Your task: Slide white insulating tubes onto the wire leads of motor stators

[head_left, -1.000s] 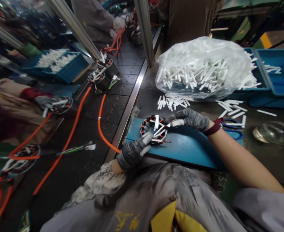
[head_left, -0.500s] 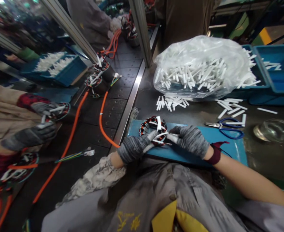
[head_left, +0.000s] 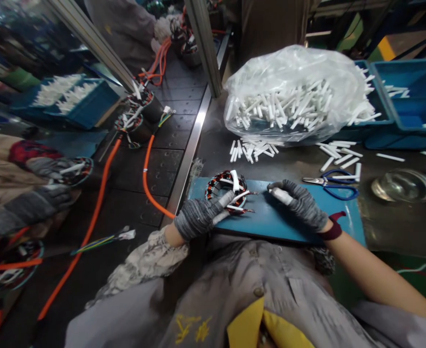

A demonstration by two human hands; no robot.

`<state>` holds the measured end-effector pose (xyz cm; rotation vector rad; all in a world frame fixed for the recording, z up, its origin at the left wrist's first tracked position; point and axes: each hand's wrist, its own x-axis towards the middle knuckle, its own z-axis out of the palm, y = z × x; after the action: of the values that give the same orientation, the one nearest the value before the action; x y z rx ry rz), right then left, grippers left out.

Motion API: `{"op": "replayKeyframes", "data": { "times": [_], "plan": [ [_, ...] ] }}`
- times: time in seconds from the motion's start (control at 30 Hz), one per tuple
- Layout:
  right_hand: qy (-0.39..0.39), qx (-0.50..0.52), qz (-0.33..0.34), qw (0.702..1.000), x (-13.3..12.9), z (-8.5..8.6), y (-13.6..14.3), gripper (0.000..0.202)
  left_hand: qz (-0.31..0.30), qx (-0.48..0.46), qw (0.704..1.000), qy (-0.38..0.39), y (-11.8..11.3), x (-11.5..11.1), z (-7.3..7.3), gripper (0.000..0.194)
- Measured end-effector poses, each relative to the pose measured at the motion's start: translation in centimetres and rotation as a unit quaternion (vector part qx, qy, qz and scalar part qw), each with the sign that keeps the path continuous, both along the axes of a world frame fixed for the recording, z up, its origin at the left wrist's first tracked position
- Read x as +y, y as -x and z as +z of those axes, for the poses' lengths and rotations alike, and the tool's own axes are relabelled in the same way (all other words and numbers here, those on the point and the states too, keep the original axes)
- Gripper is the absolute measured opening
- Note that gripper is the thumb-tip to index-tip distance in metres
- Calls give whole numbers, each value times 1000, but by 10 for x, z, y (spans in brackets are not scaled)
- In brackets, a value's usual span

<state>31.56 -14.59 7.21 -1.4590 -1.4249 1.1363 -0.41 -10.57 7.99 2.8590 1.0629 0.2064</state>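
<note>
A ring-shaped motor stator point(head_left: 213, 186) with black, orange and light-blue windings rests on the blue board point(head_left: 263, 220). White sleeves point(head_left: 235, 181) cover some of its wire leads, and two bare twisted ends point right. My left hand point(head_left: 200, 215), in a grey knit glove with pale fingertips, is closed on the near side of the stator, its thumb over the windings beside the sleeves. Apart from the stator, to its right, hovers my right hand point(head_left: 298, 200) in a matching glove. Its fingers are bent close to the thumb, with nothing visible between them.
Blue-handled cutters point(head_left: 338, 183) lie at the board's far right edge. Loose white sleeves point(head_left: 254, 149) and a clear bag point(head_left: 296, 63) of them lie beyond, near blue bins point(head_left: 408, 104). A glass bowl point(head_left: 403, 186) stands right. At left, a co-worker's gloved hands point(head_left: 35, 208) hold another stator.
My right hand has let go of the sleeved wire and moved right, away from the stator. My left hand stays on the stator. The whole view has shifted slightly.
</note>
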Motion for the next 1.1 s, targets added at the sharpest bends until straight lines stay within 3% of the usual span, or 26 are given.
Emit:
{"op": "replayKeyframes", "data": {
  "times": [0.23, 0.4, 0.53, 0.67, 0.87, 1.03, 1.1],
  "plan": [
    [-28, 77, 15, 997, 0, -5, 19, 35, 9, 6, 1000, 11, -3, 0, 4, 52],
    [-76, 53, 36, 995, 9, -2, 19, 37, -3, 22, 1000, -17, -4, 1, 5, 49],
    [-104, -50, 115, 987, 19, 7, 32, 41, -18, 11, 1000, -8, 1, 2, 1, 50],
    [-88, -224, 132, 962, 29, 24, 45, 51, -36, 11, 999, -23, 4, 4, 2, 51],
    [91, -34, 223, 970, 42, 21, 38, 74, -50, 49, 997, -45, -6, 9, 16, 52],
    [11, 1, 204, 979, 38, 23, 31, 51, -49, 40, 996, -56, -8, 8, 16, 51],
    [15, -13, 204, 979, 37, 25, 33, 52, -50, 46, 995, -69, -8, 8, 13, 51]
  ]
}}
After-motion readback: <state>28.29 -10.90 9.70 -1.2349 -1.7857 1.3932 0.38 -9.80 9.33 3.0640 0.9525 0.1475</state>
